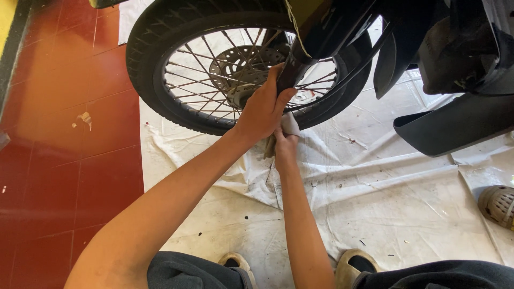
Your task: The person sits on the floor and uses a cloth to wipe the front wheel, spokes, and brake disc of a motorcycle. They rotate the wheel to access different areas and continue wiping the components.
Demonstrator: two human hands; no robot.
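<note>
The left hand (263,109) is gripping the glossy black fork leg (292,72) of the spoked wheel (187,80). The right hand (285,143), just beneath, is clutching a pale crumpled rag (290,125). Fingers or rag could be catching in the spokes if the wheel turns.

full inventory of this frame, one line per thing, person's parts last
wheel: 1, black tyre with silver spokes, top centre
brake disc: 1, silver, behind the spokes
fork leg: 1, black, in front of the wheel hub
mudguard: 1, black, right
sheet: 1, white and soiled, under the wheel
floor tiles: red, left
clog: 1, tan, right edge
rag: 1, pale, below the fork leg
slippers: 2, beige, bottom
left hand: 1, wrapped on the fork leg
right hand: 1, holding the rag
</note>
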